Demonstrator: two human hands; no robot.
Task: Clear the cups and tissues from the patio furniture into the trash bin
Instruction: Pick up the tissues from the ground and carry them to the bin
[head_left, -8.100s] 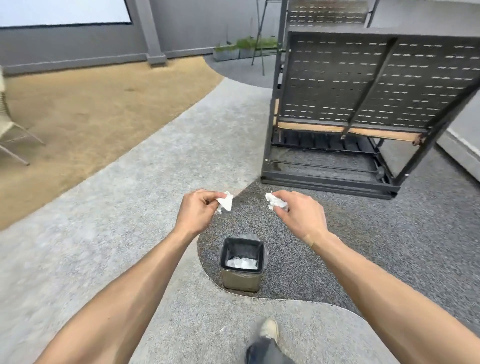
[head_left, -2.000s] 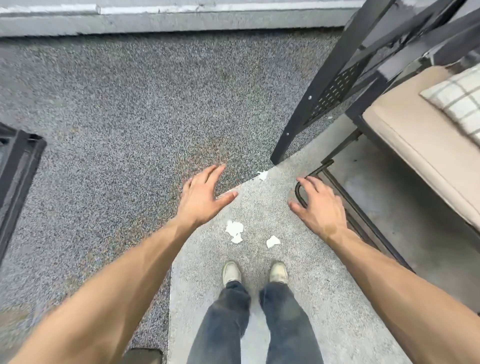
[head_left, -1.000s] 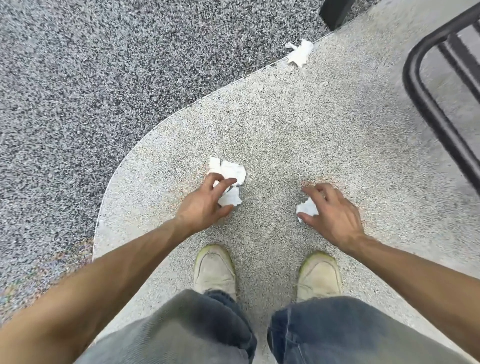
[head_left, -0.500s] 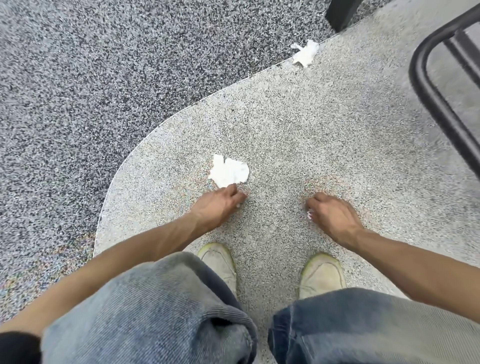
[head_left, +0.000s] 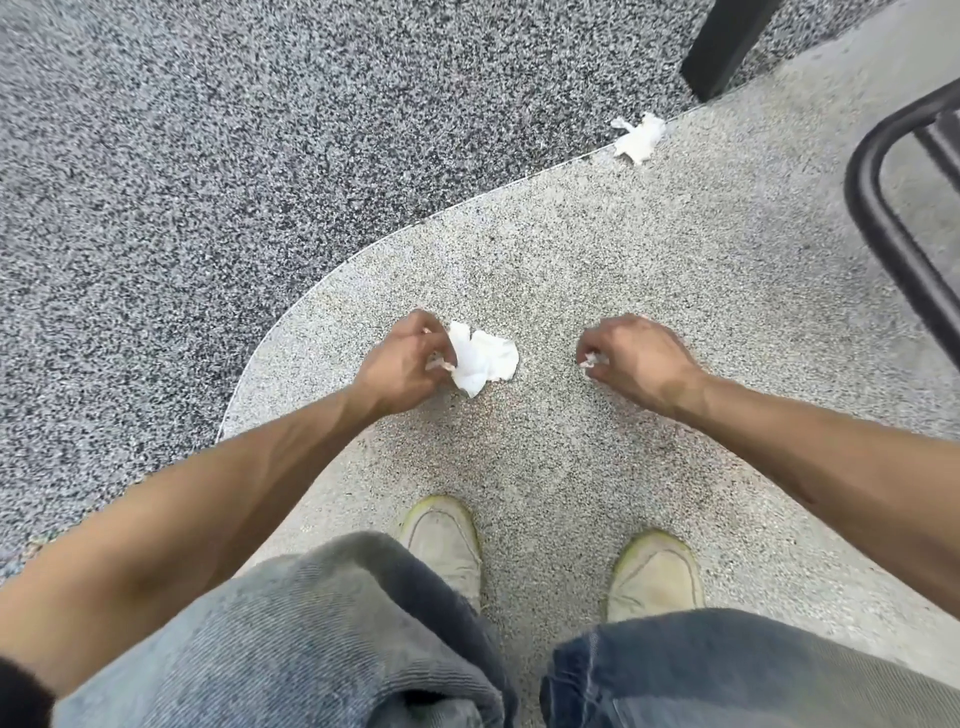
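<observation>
Looking down through the head camera, I see my left hand (head_left: 402, 364) pinching a crumpled white tissue (head_left: 483, 357) at its edge, low over the pale speckled floor (head_left: 597, 260). My right hand (head_left: 631, 358) is curled into a tight grip around a small scrap of tissue (head_left: 590, 359), only a sliver of it peeking out by the fingers. A third tissue (head_left: 638, 137) lies farther off, right on the curved seam where the pale floor meets the darker speckled paving (head_left: 208, 156). Near it stands a black furniture leg (head_left: 727, 47), and a black metal frame (head_left: 893, 228) curves along my right. Below are my jeans (head_left: 322, 639) and two pale shoes (head_left: 447, 540).
</observation>
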